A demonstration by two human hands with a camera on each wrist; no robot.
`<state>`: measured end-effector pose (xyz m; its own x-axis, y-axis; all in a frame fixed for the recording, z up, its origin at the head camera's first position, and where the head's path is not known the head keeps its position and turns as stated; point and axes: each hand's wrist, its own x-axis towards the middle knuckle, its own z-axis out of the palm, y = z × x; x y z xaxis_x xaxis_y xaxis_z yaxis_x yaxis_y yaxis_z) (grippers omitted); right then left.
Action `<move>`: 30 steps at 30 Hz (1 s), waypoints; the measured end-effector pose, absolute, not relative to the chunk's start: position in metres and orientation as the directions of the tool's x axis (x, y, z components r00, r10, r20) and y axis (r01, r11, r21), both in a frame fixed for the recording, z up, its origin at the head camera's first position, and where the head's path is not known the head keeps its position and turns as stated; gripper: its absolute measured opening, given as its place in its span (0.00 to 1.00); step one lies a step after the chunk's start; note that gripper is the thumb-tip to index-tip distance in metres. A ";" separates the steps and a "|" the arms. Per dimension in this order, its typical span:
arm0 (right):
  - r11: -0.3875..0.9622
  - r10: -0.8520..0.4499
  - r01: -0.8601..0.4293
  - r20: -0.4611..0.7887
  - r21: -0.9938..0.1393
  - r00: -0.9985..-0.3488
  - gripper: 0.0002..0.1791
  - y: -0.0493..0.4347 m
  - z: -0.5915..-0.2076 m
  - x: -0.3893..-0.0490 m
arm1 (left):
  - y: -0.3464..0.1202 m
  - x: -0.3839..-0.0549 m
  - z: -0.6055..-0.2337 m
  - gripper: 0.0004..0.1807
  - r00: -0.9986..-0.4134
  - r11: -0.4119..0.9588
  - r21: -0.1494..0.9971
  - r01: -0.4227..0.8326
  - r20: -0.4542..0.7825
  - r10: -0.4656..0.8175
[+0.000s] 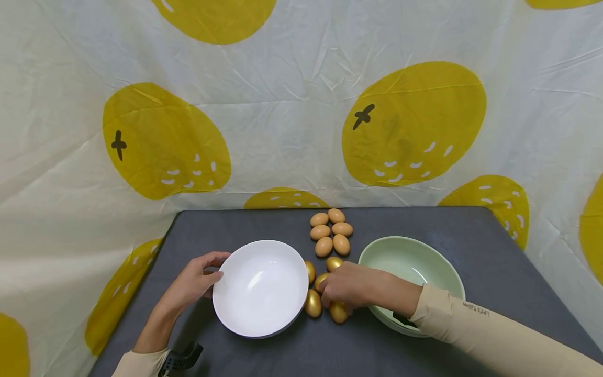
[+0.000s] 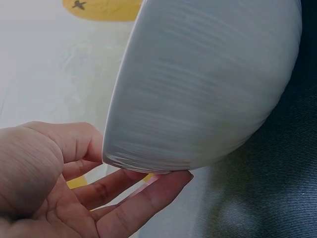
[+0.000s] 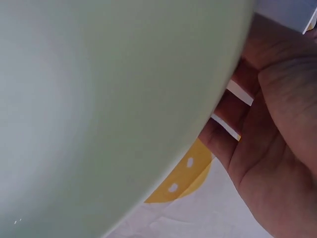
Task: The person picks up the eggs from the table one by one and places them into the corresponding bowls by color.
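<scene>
My left hand (image 1: 195, 280) holds a white bowl (image 1: 260, 288) by its left side. In the left wrist view, the thumb is at the rim and the fingers lie along the bowl's outer wall (image 2: 208, 89). Between the two bowls sits a cluster of golden eggs (image 1: 313, 303). My right hand (image 1: 350, 284) reaches down among them, fingertips right at one golden egg (image 1: 322, 281); I cannot tell whether they grip it. The right forearm crosses over a pale green bowl (image 1: 405, 254), whose wall (image 3: 148, 99) hides the fingertips in the right wrist view.
Several brown eggs (image 1: 342, 229) lie in two columns behind the golden ones, near the back of the dark table (image 1: 264, 222). A white cloth (image 1: 282, 146) printed with yellow fruit hangs behind the table.
</scene>
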<state>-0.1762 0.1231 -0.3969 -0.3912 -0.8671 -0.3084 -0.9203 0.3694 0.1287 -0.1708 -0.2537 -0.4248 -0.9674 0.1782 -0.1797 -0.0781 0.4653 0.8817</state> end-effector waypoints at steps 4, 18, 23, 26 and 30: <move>0.375 -0.866 -0.924 -0.324 0.082 -0.380 0.20 0.124 -0.396 -0.177 | -0.254 -0.171 -0.425 0.25 -0.965 0.455 0.886 -0.089 -0.190 0.181; 0.406 -0.849 -0.914 -0.363 0.018 -0.385 0.21 0.132 -0.391 -0.181 | -0.255 -0.172 -0.423 0.26 -0.961 0.440 0.894 -0.085 -0.190 0.199; 0.411 -0.850 -0.911 -0.355 0.015 -0.389 0.21 0.135 -0.388 -0.181 | -0.255 -0.172 -0.423 0.26 -0.962 0.442 0.893 -0.085 -0.190 0.198; 0.414 -0.858 -0.910 -0.338 -0.011 -0.386 0.21 0.138 -0.385 -0.182 | -0.254 -0.172 -0.424 0.26 -0.963 0.447 0.891 -0.086 -0.190 0.193; 0.421 -0.867 -0.905 -0.322 -0.066 -0.380 0.22 0.141 -0.380 -0.183 | -0.254 -0.171 -0.424 0.26 -0.962 0.447 0.890 -0.089 -0.193 0.192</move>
<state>-0.1827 0.1415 -0.3795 -0.3801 -0.8670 -0.3224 -0.9047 0.4210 -0.0656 -0.1707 -0.2538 -0.4243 -0.9624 0.1915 -0.1927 -0.0892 0.4473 0.8899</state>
